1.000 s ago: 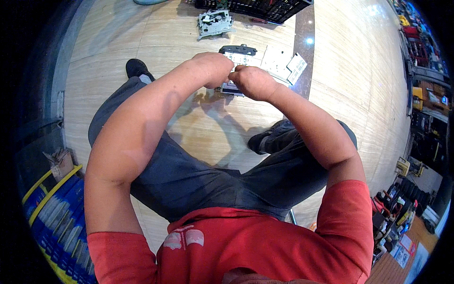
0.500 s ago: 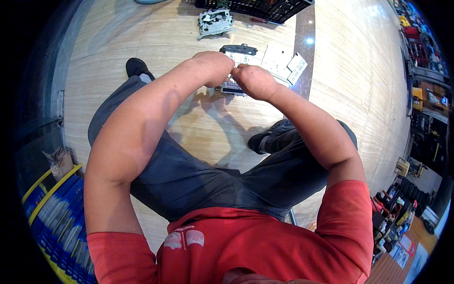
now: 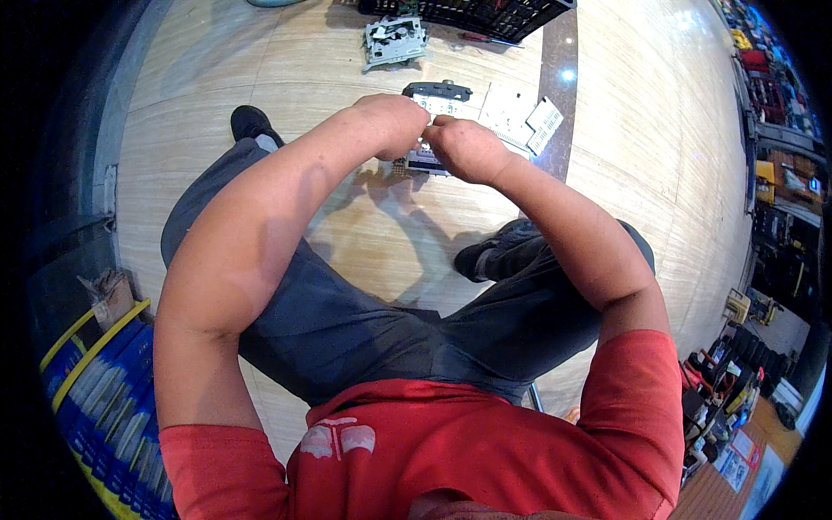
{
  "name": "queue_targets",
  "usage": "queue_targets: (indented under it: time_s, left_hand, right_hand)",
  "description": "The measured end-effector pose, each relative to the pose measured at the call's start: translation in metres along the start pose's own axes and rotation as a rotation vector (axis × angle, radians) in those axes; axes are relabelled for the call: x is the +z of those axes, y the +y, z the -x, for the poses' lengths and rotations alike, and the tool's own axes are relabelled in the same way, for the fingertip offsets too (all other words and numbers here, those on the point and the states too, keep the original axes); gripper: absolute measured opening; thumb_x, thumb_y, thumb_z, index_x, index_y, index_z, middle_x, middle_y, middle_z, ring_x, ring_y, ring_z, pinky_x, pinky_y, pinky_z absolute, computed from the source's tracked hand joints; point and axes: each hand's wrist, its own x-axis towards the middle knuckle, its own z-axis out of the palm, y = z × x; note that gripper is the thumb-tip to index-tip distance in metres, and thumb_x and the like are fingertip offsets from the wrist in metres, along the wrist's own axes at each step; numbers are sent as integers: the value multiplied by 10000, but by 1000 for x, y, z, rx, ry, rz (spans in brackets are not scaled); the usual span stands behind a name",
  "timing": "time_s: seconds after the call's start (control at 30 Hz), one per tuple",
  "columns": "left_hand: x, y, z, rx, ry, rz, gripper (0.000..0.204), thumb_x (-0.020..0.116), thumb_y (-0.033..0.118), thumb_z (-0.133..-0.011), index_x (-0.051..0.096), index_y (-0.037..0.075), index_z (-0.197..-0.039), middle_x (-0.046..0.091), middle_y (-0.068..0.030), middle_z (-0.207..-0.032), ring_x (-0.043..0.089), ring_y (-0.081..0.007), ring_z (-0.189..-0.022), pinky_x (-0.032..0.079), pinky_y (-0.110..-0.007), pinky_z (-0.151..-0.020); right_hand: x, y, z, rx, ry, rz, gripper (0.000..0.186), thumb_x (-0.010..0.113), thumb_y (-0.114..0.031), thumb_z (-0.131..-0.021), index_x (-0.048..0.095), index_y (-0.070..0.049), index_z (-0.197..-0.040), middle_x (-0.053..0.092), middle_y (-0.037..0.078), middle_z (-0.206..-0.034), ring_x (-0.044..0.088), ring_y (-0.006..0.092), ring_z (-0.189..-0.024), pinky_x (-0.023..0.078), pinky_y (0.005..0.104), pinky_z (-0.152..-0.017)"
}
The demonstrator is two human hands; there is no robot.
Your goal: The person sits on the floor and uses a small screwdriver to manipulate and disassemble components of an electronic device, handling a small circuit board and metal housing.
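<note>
On the floor in front of me sits a partly dismantled electronic unit (image 3: 444, 106), metal-bodied, with a black panel (image 3: 438, 90) along its far side. Both of my hands meet over its middle and cover much of it. My left hand (image 3: 396, 123) is closed at the unit's left side, its fingertips hidden under the knuckles. From the right, my right hand (image 3: 466, 149) comes in closed, with thumb and fingers pinched together beside the left hand. Whatever sits in either grip is too small or too hidden to name.
Flat pale metal plates (image 3: 507, 113) lie right of the unit. Beyond it are a silver disc-drive mechanism (image 3: 394, 43), a black plastic crate (image 3: 485, 16) and a screwdriver (image 3: 490, 40). A yellow-and-blue rack (image 3: 108, 381) stands at left; crowded shelves (image 3: 771, 173) line the right.
My right hand's fingers have shifted very slightly over the unit. Everything else stays in place.
</note>
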Motion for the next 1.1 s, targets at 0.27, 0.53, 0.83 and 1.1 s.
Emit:
queue_targets:
  time_s: [0.27, 0.53, 0.83, 1.1]
  left_hand:
    - [3, -3, -2, 5, -2, 4, 304, 678, 238, -919, 652, 52, -1158, 700, -176, -1109, 655, -355, -1081, 523, -463, -909]
    - [2, -2, -2, -11, -12, 7, 285, 676, 221, -919, 655, 44, -1142, 702, -173, -1104, 656, -351, -1075, 524, -460, -904]
    - [4, -4, -4, 12, 8, 4, 285, 680, 238, -910, 661, 41, -1115, 707, -174, -1077, 664, -350, -1055, 530, -462, -886]
    - [2, -2, -2, 10, 8, 9, 278, 678, 236, -916, 659, 36, -1108, 699, -178, -1098, 653, -352, -1080, 522, -463, -903]
  right_hand:
    - [-1, -2, -1, 26, -36, 25, 179, 550, -121, -916, 638, -35, -1046, 682, 184, -993, 684, 370, -937, 561, 466, -819]
    - [2, 1, -2, 4, -16, 6, 189, 553, -130, -924, 621, -17, -1059, 679, 192, -948, 679, 385, -901, 550, 472, -812]
    - [-1, -3, 0, 23, -61, -2, 188, 548, -170, -920, 673, -111, -1048, 682, 156, -1042, 677, 357, -1003, 557, 476, -852]
    - [-1, -3, 0, 33, -61, -18, 188, 548, -152, -911, 670, -107, -1048, 679, 170, -1041, 676, 358, -1011, 559, 473, -847]
